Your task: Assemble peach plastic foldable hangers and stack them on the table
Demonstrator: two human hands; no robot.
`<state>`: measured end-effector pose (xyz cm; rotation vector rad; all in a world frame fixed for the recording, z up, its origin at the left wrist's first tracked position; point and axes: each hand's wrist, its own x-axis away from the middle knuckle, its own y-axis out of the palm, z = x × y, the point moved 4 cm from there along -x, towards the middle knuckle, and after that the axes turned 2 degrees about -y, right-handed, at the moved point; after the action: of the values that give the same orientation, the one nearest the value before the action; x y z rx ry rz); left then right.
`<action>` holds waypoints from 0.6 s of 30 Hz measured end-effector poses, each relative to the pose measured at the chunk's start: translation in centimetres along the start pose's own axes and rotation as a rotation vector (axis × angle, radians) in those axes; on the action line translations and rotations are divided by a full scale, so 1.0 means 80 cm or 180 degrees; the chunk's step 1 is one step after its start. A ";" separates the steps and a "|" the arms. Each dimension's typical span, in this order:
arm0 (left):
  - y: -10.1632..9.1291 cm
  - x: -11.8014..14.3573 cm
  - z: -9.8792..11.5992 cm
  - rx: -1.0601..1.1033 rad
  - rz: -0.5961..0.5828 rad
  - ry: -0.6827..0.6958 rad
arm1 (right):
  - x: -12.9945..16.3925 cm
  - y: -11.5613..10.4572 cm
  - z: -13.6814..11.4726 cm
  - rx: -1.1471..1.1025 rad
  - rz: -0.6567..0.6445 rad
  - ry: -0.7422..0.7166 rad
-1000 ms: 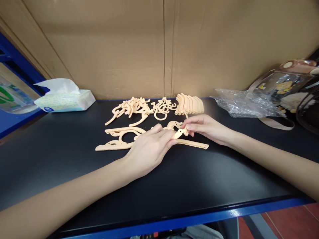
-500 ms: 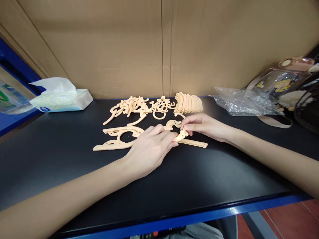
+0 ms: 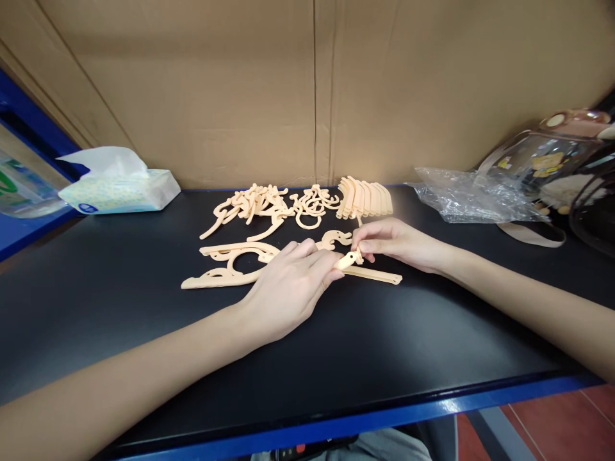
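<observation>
My left hand [image 3: 295,282] is closed around a peach plastic hanger arm [image 3: 346,260], whose holed end sticks out past the thumb and fingertips. Pinched in my right hand [image 3: 391,243] is a small matching hanger hook [image 3: 359,256], mostly covered by the fingers. Its base meets the end of the arm; whether the two are locked together I cannot tell. Under and beside my left hand lie hanger pieces [image 3: 216,280] with curved outlines. A straight hanger bar [image 3: 377,275] shows to its right, and another hook-shaped piece [image 3: 331,239] lies just behind.
Toward the back of the black table [image 3: 384,346] are a pile of hanger arms [image 3: 254,203], a heap of hooks [image 3: 312,208] and a row of stacked arms [image 3: 365,197]. A tissue pack [image 3: 120,190] stands left. Right are a clear plastic bag [image 3: 475,195] and a transparent bag [image 3: 552,157].
My right hand has turned the hook slightly, so its curved tip above the fingers now looks narrow. The arm's end has tilted a little; my left hand stays nearly still.
</observation>
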<state>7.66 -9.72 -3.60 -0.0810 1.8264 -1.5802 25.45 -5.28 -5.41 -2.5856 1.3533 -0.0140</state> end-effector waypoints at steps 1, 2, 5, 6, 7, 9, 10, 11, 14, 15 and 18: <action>0.000 0.000 0.000 -0.0035 -0.0028 -0.0006 | 0.000 0.000 0.000 0.0045 0.0011 -0.0010; 0.000 -0.001 0.000 -0.0079 -0.0043 0.0001 | 0.000 0.000 -0.001 0.0099 0.0018 -0.0014; 0.001 -0.001 0.002 -0.0226 -0.0065 0.0089 | 0.001 -0.001 0.000 0.0248 0.0022 0.0002; 0.001 -0.001 0.002 -0.0270 -0.0066 0.0119 | 0.001 -0.002 0.000 0.0282 0.0027 0.0005; 0.002 -0.001 0.002 -0.0309 -0.0073 0.0141 | 0.002 -0.002 0.000 0.0311 0.0040 0.0006; 0.003 0.000 0.002 -0.0374 -0.0083 0.0159 | 0.002 -0.003 0.000 0.0364 0.0073 -0.0001; 0.003 0.000 0.002 -0.0395 -0.0082 0.0166 | 0.002 -0.003 -0.001 0.0391 0.0089 -0.0005; 0.003 0.000 0.002 -0.0408 -0.0079 0.0180 | 0.002 -0.002 -0.003 0.0417 0.0098 -0.0007; 0.004 0.001 0.003 -0.0442 -0.0060 0.0217 | 0.001 0.001 -0.007 0.0484 0.0085 -0.0025; 0.004 0.001 0.004 -0.0456 -0.0062 0.0231 | 0.001 0.002 -0.009 0.0503 0.0078 -0.0027; 0.005 0.000 0.005 -0.0509 -0.0100 0.0240 | 0.001 0.005 -0.012 0.0558 0.0100 -0.0036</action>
<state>8.01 -9.97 -3.94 -0.1254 2.0175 -1.4739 25.09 -5.73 -4.54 -2.4160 1.3255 -0.1078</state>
